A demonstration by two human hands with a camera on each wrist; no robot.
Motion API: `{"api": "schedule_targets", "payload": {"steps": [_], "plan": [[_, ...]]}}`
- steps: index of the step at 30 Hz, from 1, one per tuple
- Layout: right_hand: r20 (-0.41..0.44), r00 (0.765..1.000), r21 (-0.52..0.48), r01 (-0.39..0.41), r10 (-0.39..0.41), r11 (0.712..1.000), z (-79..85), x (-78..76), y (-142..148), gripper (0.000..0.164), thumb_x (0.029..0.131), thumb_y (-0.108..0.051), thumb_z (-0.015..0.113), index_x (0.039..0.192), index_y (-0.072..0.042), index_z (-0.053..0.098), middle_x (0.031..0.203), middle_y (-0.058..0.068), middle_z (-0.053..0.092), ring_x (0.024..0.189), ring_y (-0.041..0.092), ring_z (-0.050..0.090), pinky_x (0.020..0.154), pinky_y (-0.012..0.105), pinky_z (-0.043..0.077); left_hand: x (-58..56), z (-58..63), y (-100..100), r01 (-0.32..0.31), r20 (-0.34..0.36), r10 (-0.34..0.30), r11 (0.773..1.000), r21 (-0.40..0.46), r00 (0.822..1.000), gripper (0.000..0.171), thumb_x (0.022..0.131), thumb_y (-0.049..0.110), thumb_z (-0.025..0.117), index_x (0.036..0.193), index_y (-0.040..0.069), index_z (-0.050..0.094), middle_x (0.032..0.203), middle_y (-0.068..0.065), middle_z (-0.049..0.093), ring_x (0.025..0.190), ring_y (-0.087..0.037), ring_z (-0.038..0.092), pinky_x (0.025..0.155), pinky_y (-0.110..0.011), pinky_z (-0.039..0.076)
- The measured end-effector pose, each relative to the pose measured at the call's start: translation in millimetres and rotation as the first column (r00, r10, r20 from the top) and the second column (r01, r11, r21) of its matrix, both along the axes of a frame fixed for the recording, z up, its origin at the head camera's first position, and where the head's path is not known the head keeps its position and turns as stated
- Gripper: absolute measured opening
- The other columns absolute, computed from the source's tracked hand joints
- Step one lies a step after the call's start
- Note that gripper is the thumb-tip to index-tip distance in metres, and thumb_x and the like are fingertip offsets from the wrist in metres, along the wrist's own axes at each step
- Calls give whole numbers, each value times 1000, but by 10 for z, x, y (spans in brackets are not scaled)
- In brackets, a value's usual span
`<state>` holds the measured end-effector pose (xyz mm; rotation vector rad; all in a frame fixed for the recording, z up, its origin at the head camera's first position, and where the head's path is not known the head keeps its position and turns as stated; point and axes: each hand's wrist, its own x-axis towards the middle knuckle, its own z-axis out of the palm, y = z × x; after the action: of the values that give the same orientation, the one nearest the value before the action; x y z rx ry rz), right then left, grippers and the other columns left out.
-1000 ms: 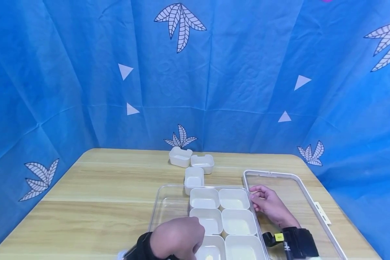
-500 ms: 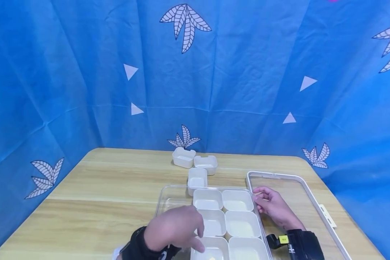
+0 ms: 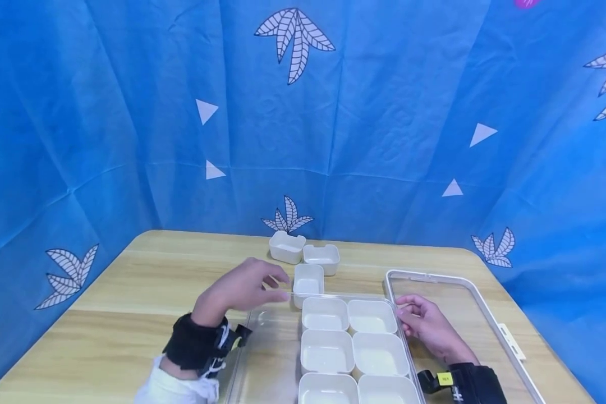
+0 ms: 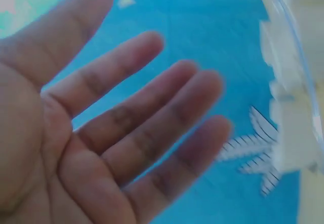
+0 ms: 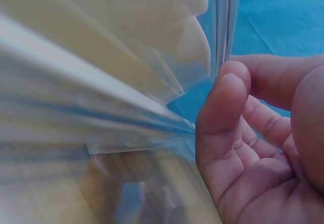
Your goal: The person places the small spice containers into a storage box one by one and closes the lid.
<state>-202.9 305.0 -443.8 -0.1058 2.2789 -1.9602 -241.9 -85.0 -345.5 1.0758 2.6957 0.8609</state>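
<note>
My left hand hovers over the far left corner of a clear plastic box, palm toward the wrist camera and fingers loosely spread, holding nothing. Its fingertips point at a small white container just behind the box. Along the box's right side, two columns of white square containers stand inside it. My right hand pinches the box's right rim, with thumb and forefinger meeting at the clear edge in the right wrist view.
Two more white containers with notched rims, one on the left and one on the right, stand at the table's back. A clear lid with a white frame lies right of the box. A blue curtain encloses the wooden table.
My left hand has risen out of the front of the box and moved away from me toward the loose containers, its fingers opening. My right hand has stayed at the box's rim.
</note>
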Motion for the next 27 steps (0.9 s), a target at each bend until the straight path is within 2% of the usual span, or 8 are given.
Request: {"api": "schedule_targets", "payload": {"steps": [5,10,16,22,25,27], "plan": [[8,1000,0,8,-8,1000,-30,34,38,34,95,-3,56,122,13,43,86,8,55,66,12,53,59,21,50,-356,-146,-116,-108,-35,110,993,41,993,29,92,23,68,112,2,68,109,-11,68,99,-26,66,86,-40,54],[4,1000,-5,2,-2,1000,-43,59,65,35,95,-4,57,121,14,43,86,7,55,66,11,53,58,20,49,-594,-229,-142,-182,-4,182,982,52,983,31,93,23,66,118,3,66,119,-13,65,106,-29,63,91,-44,51],[-9,1000,9,7,-7,1000,-41,65,71,35,95,-3,56,122,14,42,86,7,54,65,11,53,57,20,48,-847,-331,-153,-184,12,184,983,17,983,36,97,18,59,127,-1,59,131,-20,57,110,-34,61,96,-48,47],[-12,1000,11,3,-3,1000,-46,41,45,37,94,-4,57,122,15,42,86,7,55,65,10,53,56,19,48,-1023,-453,-156,-134,2,135,990,-42,991,38,99,15,55,132,-2,54,135,-22,53,123,-40,49,103,-53,39],[-9,1000,5,-2,2,1000,-40,15,30,37,94,-4,57,122,15,42,86,7,54,65,10,53,57,19,48,-1095,-496,-138,-118,4,118,992,-50,993,38,99,14,54,134,-2,52,134,-21,54,121,-39,51,103,-52,39],[-11,1000,6,-7,7,1000,-27,-6,22,38,95,-5,57,123,15,41,86,7,54,66,11,53,57,20,48,-1135,-508,-122,-113,-3,113,992,-50,994,39,99,13,55,134,-2,52,132,-19,56,113,-35,56,100,-50,43]]}}
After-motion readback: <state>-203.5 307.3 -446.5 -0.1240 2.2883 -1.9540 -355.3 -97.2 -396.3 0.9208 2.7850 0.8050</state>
